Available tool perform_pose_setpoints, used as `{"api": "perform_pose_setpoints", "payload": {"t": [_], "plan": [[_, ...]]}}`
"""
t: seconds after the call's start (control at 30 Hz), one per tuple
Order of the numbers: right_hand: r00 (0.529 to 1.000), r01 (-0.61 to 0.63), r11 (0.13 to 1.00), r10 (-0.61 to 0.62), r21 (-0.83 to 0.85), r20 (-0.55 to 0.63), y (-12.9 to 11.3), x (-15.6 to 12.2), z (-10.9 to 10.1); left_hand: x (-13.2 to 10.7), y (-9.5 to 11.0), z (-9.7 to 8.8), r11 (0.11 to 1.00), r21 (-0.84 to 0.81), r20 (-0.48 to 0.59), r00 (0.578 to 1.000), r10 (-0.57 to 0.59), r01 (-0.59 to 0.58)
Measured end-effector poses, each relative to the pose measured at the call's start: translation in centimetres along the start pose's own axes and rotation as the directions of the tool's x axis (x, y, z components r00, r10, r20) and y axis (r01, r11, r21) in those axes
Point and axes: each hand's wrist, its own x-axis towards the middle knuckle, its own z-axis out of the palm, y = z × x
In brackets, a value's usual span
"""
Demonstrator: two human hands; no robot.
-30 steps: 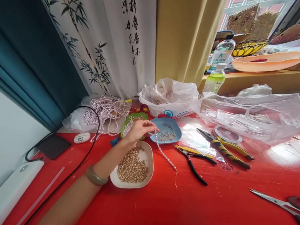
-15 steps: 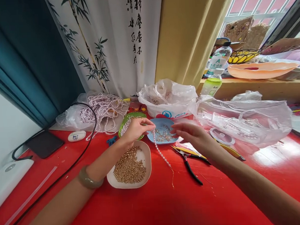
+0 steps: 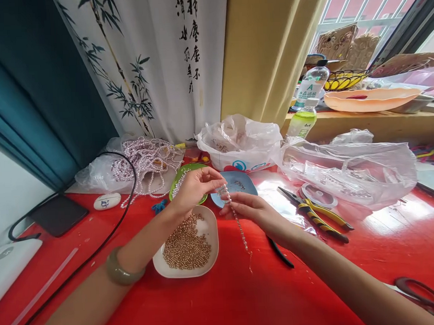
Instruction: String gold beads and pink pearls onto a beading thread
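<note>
My left hand (image 3: 200, 186), fingers closed in a pinch, grips the upper end of a pearl bead strand (image 3: 238, 223). The strand slants down over the red table, and a thin loose end trails from its bottom. Against the strand, just below the left fingertips, my right hand (image 3: 248, 207) has its fingers closed. A white dish (image 3: 156, 265) of gold beads lies under my left forearm. Behind my hands are a blue plate (image 3: 252, 184) with small metal pieces and a green tray (image 3: 193, 167) with pearl beads, both partly hidden.
Yellow-and-black pliers (image 3: 322, 220) and a clear spool (image 3: 326, 196) lie to the right. My right arm covers most of a black-handled tool (image 3: 281, 255). Scissors (image 3: 422, 292) show at lower right. Plastic bags (image 3: 376, 174) and pink bead strands (image 3: 141, 158) line the back. A black cable (image 3: 127, 209) curves at left.
My right hand has moved left and in, from apart to touching the strand. My left hand keeps its pinch. The right arm now covers most of the black-handled tool; the yellow-and-black pliers are uncovered.
</note>
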Motion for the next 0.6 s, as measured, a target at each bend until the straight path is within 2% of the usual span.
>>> {"api": "perform_pose_setpoints", "payload": {"t": [0.37, 0.43, 0.6], "plan": [[0.989, -0.121, 0.989, 0.112, -0.087, -0.095, 1.1, -2.5, -2.4, 0.2, -0.7, -0.1, 0.994, -0.113, -0.1, 0.995, -0.015, 0.003], [0.986, -0.154, 0.988, 0.152, -0.028, -0.073, 1.4, -2.8, -2.7, 0.4, -0.8, -0.3, 0.993, -0.119, -0.124, 0.992, -0.017, 0.002], [0.972, -0.226, 0.941, 0.235, 0.253, -0.006, 1.8, -3.1, -2.8, 0.5, -0.9, -0.7, 0.988, -0.149, -0.117, 0.992, -0.048, 0.03]]}}
